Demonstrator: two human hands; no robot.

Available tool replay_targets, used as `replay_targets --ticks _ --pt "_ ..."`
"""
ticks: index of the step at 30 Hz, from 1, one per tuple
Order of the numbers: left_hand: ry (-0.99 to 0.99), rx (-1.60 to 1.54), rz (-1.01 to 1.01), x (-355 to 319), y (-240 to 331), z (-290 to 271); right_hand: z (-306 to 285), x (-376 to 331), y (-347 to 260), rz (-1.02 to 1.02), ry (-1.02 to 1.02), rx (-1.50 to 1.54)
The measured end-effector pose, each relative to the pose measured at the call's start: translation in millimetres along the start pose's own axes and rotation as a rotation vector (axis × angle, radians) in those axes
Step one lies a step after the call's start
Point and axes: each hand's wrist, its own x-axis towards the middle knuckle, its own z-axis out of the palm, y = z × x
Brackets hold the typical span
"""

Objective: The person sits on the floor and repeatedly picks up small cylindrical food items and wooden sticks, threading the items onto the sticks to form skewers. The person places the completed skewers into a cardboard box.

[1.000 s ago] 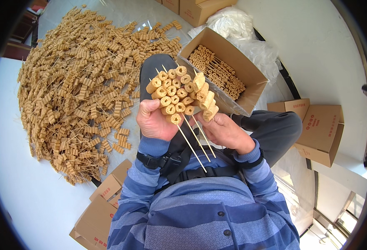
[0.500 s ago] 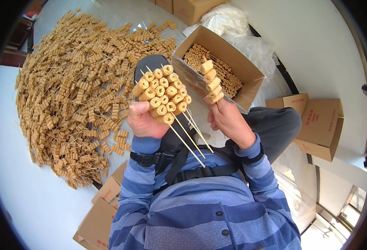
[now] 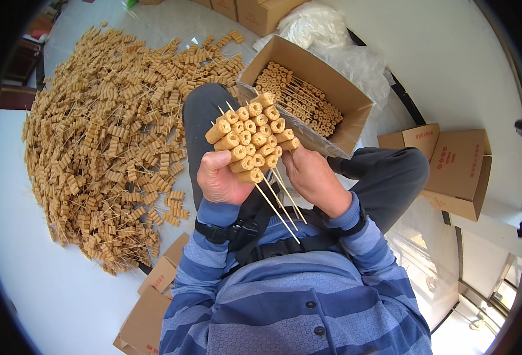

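Note:
My left hand (image 3: 222,182) is closed round a bundle of skewers (image 3: 249,139) threaded with short, hollow golden-brown rolls. Bare stick ends slant from the bundle toward my waist, and a few pointed tips poke out on the far side. On the bundle's right side, my right hand (image 3: 317,182) grips another skewer (image 3: 284,136), its rolls lying against the others. The fingertips of both hands are partly hidden behind the rolls. Just beyond them, an open cardboard box (image 3: 338,77) holds tightly stacked skewers (image 3: 299,97) of the same kind.
A large heap of loose skewers (image 3: 107,142) spreads over the pale surface to the left. Crumpled clear plastic (image 3: 317,29) lies behind the open box. Other cardboard boxes stand at the right (image 3: 456,163), lower left (image 3: 145,316) and far back (image 3: 258,15). My bent knees flank the work.
My right hand has brought its single skewer leftward from beside the box to the bundle, where its rolls now touch the rest. My left hand has shifted slightly right and nearer.

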Motion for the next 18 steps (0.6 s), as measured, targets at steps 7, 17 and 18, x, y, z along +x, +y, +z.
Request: replay_targets --ticks 7,17,18 --pt "-0.015 0.103 -0.062 0.8 -3.3 0.1 -10.7 -3.6 2.8 0.067 -0.254 0.162" --pt "-0.165 0.203 -0.166 44.3 -12.5 25.1 -32.2 -7.6 20.3 0.035 -0.300 0.309" --pt "-0.184 0.214 -0.179 53.0 -9.8 30.8 -33.1 -11.8 22.7 -0.055 -0.230 0.301"
